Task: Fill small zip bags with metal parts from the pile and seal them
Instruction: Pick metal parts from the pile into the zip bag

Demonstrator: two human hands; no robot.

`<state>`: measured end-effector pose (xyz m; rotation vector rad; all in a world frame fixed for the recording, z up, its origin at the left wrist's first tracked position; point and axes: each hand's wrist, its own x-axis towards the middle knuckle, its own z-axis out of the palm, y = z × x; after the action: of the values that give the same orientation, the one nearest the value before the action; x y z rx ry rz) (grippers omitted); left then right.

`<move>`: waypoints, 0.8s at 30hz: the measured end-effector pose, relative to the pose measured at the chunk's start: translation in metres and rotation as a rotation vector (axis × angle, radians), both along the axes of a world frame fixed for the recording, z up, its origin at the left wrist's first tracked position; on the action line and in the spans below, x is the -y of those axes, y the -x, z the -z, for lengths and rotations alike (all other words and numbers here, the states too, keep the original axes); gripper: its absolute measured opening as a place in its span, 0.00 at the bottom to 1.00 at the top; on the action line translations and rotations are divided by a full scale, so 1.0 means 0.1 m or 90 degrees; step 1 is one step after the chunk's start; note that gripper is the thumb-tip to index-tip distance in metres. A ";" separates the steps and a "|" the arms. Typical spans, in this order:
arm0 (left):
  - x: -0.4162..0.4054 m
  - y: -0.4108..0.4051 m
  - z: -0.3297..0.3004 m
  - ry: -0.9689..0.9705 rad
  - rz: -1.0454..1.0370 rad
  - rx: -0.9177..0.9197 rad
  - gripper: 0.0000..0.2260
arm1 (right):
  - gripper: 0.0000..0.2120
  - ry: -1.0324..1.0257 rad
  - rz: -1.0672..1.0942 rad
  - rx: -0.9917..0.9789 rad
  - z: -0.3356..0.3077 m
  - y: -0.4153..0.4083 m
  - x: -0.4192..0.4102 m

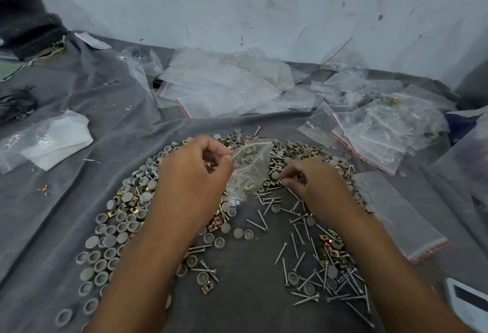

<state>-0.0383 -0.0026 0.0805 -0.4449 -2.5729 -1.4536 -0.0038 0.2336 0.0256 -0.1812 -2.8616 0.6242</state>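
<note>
Left hand (194, 171) pinching zip bag (248, 169) mid-frame, mouth upward; right hand (309, 182) just right, pinching small part.

centre: bare grey cloth (245, 287) between the forearms, free | left/back/right: ring of caps, clips, nails (118, 216) blocks | far: empty zip bags (224, 81) against wall | right: filled bags (380, 132), flat bag (398, 213) | far left: clear cloth strip

Even, diffuse, cool lighting; shadows faint. Wide-angle distortion bends the frame edges. Slight motion blur softens the right hand (309, 182); corners soft.
</note>
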 end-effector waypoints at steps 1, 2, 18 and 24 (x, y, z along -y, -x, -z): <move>0.01 0.00 0.00 -0.005 -0.003 0.000 0.06 | 0.05 -0.020 -0.006 0.032 0.05 0.03 0.04; 0.01 0.00 0.00 -0.007 -0.005 -0.001 0.06 | 0.06 -0.040 -0.006 0.046 0.08 0.06 0.07; 0.00 0.00 -0.01 0.013 0.003 -0.006 0.06 | 0.07 -0.181 0.030 0.124 0.06 0.35 0.28; -0.01 0.00 0.01 0.010 0.004 -0.004 0.06 | 0.09 -0.172 0.010 0.123 0.10 0.36 0.23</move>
<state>-0.0378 -0.0018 0.0798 -0.4594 -2.5822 -1.4339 -0.0396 0.2107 0.0152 -0.2315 -3.0881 0.2216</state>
